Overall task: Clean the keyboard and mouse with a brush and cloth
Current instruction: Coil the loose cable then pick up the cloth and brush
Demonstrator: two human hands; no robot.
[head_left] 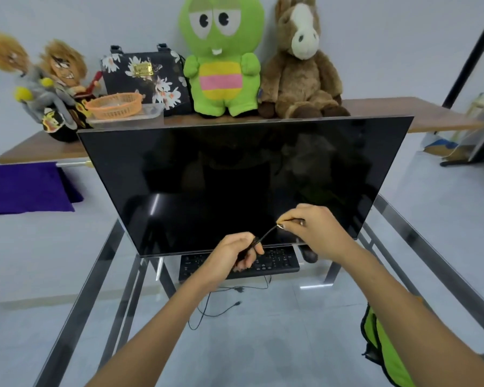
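Observation:
A black keyboard (pixel 277 261) lies on the glass table (pixel 263 344), its far edge tucked under the monitor's lower edge. Just to its right a dark mouse (pixel 309 255) shows partly below my right wrist. My left hand (pixel 232 255) hovers over the keyboard's middle and grips one end of a thin black cord (pixel 266 234). My right hand (pixel 316 230), higher and to the right, pinches the cord's other end, which has a small metallic tip. The cord stretches taut between both hands. Whether it is a cable or a thin brush handle is unclear.
A large dark monitor (pixel 243 180) leans over the keyboard. Loose black cables (pixel 221 303) lie on the glass nearer me. A green fabric piece (pixel 383 347) sits beside my right forearm. Behind, a wooden shelf (pixel 430 113) carries plush toys, a handbag and an orange basket (pixel 115 104).

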